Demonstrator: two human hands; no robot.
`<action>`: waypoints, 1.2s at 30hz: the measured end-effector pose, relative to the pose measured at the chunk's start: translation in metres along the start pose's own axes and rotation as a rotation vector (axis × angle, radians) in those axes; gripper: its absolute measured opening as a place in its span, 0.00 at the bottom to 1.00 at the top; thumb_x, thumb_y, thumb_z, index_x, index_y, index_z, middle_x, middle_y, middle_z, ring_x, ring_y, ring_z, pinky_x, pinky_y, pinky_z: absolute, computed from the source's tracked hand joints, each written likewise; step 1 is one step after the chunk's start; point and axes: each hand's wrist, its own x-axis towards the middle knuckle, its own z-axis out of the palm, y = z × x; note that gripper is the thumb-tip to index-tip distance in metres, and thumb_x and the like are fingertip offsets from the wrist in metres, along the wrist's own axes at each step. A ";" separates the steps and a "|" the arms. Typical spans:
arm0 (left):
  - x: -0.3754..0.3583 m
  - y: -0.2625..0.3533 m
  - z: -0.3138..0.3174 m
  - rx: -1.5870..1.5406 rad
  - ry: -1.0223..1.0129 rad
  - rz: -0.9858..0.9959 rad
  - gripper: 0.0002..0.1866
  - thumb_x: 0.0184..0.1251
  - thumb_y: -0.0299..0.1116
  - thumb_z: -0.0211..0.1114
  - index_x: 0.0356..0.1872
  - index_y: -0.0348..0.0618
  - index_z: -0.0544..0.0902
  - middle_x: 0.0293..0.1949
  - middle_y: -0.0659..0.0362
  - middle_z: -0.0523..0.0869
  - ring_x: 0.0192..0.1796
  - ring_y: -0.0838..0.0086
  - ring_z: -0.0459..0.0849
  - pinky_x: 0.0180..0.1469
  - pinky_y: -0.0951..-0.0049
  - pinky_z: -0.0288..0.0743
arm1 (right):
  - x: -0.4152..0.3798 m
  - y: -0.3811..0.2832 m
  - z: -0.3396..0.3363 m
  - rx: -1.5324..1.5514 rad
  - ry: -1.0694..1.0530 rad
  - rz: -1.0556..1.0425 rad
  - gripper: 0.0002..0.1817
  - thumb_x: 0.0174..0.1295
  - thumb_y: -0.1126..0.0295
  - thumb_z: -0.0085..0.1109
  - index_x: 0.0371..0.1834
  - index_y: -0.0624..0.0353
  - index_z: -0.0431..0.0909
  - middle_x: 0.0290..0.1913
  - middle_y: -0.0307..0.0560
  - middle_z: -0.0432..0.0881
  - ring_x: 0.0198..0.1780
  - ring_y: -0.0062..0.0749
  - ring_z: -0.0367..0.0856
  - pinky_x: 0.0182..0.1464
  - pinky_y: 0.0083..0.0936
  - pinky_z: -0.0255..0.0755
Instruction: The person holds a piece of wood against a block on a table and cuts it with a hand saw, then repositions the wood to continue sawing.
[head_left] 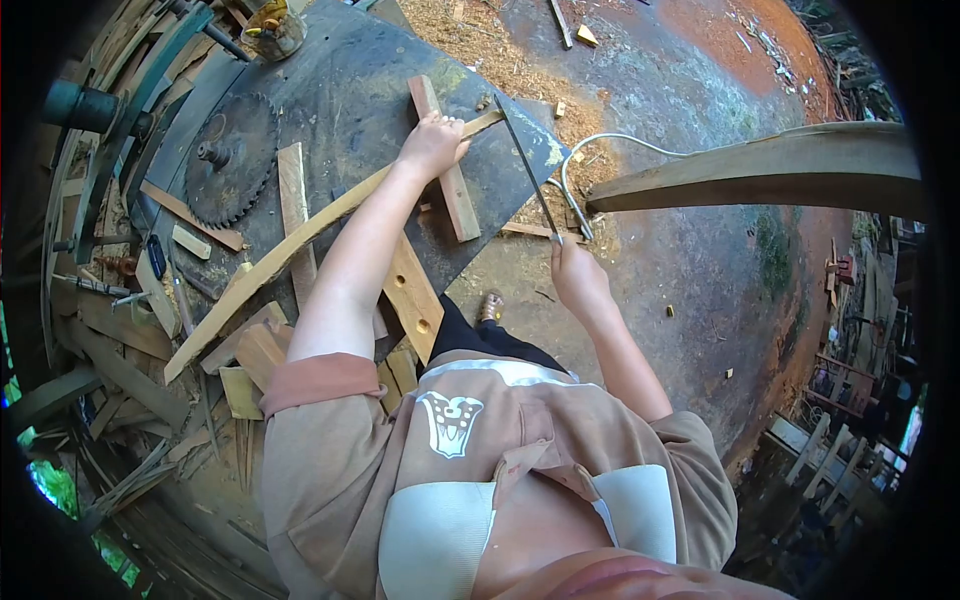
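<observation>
A long, slightly curved wooden strip runs slantwise over the dark bench top. Near its far end, my left hand is closed around it. Under that hand, a short squared wood bar lies crosswise beneath the strip. My right hand is wrapped around the near end of a saw with a long, narrow dark blade. The blade's far part meets the tip of the strip, just past the bench's right side. The saw's handle is hidden in my fist.
A toothed circular saw blade stands on the bench at left, beside wood offcuts. A jar sits at the back. At right, a pale cable curves near a thick wooden beam. Sawdust covers the ground behind.
</observation>
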 end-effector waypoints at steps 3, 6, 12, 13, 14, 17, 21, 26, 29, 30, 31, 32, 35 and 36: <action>0.000 0.003 -0.001 0.012 0.001 -0.011 0.15 0.58 0.40 0.58 0.35 0.37 0.75 0.35 0.49 0.82 0.43 0.62 0.80 0.57 0.64 0.65 | 0.013 -0.002 -0.003 -0.012 0.003 0.023 0.20 0.67 0.58 0.35 0.34 0.64 0.72 0.30 0.63 0.79 0.35 0.59 0.78 0.39 0.50 0.70; 0.001 0.004 -0.005 0.026 -0.012 -0.020 0.15 0.58 0.40 0.58 0.35 0.36 0.75 0.35 0.49 0.82 0.44 0.62 0.80 0.58 0.64 0.65 | 0.030 -0.006 -0.003 -0.035 0.012 0.002 0.20 0.67 0.58 0.35 0.33 0.64 0.72 0.31 0.64 0.79 0.35 0.59 0.78 0.39 0.49 0.70; 0.003 0.001 -0.004 -0.005 -0.035 -0.027 0.14 0.58 0.40 0.58 0.35 0.37 0.76 0.34 0.49 0.83 0.42 0.61 0.81 0.58 0.64 0.66 | 0.090 -0.038 -0.004 -0.048 -0.009 -0.014 0.17 0.64 0.63 0.39 0.37 0.65 0.74 0.37 0.62 0.80 0.42 0.55 0.79 0.44 0.43 0.72; 0.004 0.000 -0.005 0.010 -0.054 -0.024 0.14 0.58 0.41 0.58 0.34 0.37 0.76 0.32 0.50 0.83 0.41 0.62 0.82 0.58 0.63 0.66 | 0.105 -0.044 -0.002 -0.050 -0.017 -0.014 0.17 0.63 0.64 0.39 0.38 0.64 0.75 0.39 0.62 0.80 0.43 0.54 0.79 0.45 0.42 0.72; 0.005 0.000 -0.005 0.025 -0.074 -0.021 0.15 0.57 0.41 0.58 0.33 0.38 0.77 0.31 0.50 0.83 0.40 0.62 0.82 0.58 0.63 0.66 | 0.118 -0.049 0.001 -0.051 -0.025 -0.011 0.16 0.62 0.64 0.39 0.39 0.64 0.76 0.40 0.62 0.80 0.44 0.53 0.79 0.46 0.41 0.72; 0.006 -0.001 -0.009 0.057 -0.075 -0.015 0.15 0.57 0.42 0.58 0.32 0.39 0.78 0.29 0.51 0.84 0.38 0.63 0.83 0.57 0.64 0.67 | 0.136 -0.064 0.000 -0.023 -0.001 0.021 0.17 0.62 0.64 0.39 0.39 0.63 0.77 0.42 0.62 0.79 0.45 0.52 0.79 0.46 0.40 0.72; 0.007 0.000 -0.010 0.097 -0.119 -0.039 0.16 0.57 0.44 0.57 0.33 0.40 0.78 0.29 0.51 0.84 0.38 0.64 0.83 0.58 0.65 0.66 | 0.132 -0.058 0.005 0.008 0.052 -0.002 0.16 0.62 0.64 0.39 0.39 0.62 0.77 0.41 0.62 0.79 0.45 0.52 0.79 0.46 0.41 0.72; 0.008 -0.003 -0.007 0.091 -0.120 -0.053 0.16 0.58 0.46 0.55 0.33 0.42 0.79 0.29 0.53 0.84 0.37 0.65 0.83 0.60 0.63 0.62 | 0.100 -0.034 0.013 -0.023 0.051 -0.052 0.17 0.64 0.61 0.38 0.35 0.63 0.74 0.35 0.62 0.80 0.40 0.55 0.79 0.43 0.45 0.71; 0.008 -0.003 -0.009 0.094 -0.134 -0.044 0.16 0.58 0.46 0.56 0.34 0.43 0.79 0.29 0.53 0.84 0.37 0.66 0.83 0.60 0.63 0.63 | 0.069 -0.022 0.011 -0.032 0.061 -0.065 0.18 0.66 0.60 0.37 0.34 0.64 0.73 0.33 0.62 0.80 0.37 0.56 0.79 0.41 0.46 0.71; 0.008 -0.002 -0.010 0.093 -0.132 -0.041 0.16 0.58 0.46 0.56 0.34 0.43 0.79 0.29 0.53 0.84 0.37 0.66 0.83 0.60 0.63 0.63 | 0.059 -0.020 0.010 -0.033 0.064 -0.064 0.18 0.66 0.60 0.37 0.34 0.64 0.73 0.33 0.62 0.80 0.37 0.56 0.79 0.41 0.46 0.71; 0.007 -0.001 -0.010 0.096 -0.128 -0.051 0.16 0.58 0.46 0.56 0.35 0.43 0.79 0.29 0.53 0.84 0.38 0.66 0.83 0.60 0.63 0.63 | 0.050 -0.018 0.009 -0.038 0.061 -0.046 0.18 0.66 0.60 0.36 0.34 0.64 0.73 0.32 0.62 0.80 0.36 0.57 0.79 0.40 0.47 0.71; 0.007 0.000 -0.010 0.100 -0.125 -0.060 0.16 0.58 0.46 0.56 0.36 0.43 0.79 0.30 0.53 0.84 0.38 0.66 0.83 0.60 0.63 0.63 | 0.043 -0.015 0.008 -0.043 0.058 -0.029 0.18 0.66 0.60 0.36 0.35 0.64 0.72 0.31 0.61 0.80 0.35 0.57 0.78 0.39 0.48 0.71; 0.005 0.001 -0.007 0.098 -0.099 -0.078 0.17 0.57 0.46 0.57 0.38 0.43 0.78 0.31 0.54 0.84 0.39 0.67 0.83 0.60 0.63 0.63 | 0.026 -0.005 0.007 -0.082 0.017 -0.025 0.18 0.66 0.60 0.36 0.35 0.64 0.72 0.30 0.62 0.79 0.36 0.56 0.78 0.39 0.48 0.70; 0.005 0.002 -0.008 0.098 -0.097 -0.078 0.17 0.57 0.46 0.57 0.38 0.43 0.78 0.31 0.54 0.84 0.39 0.67 0.83 0.60 0.63 0.63 | 0.021 -0.005 0.005 -0.083 0.019 -0.025 0.18 0.66 0.60 0.36 0.35 0.64 0.72 0.30 0.62 0.79 0.36 0.56 0.78 0.39 0.48 0.70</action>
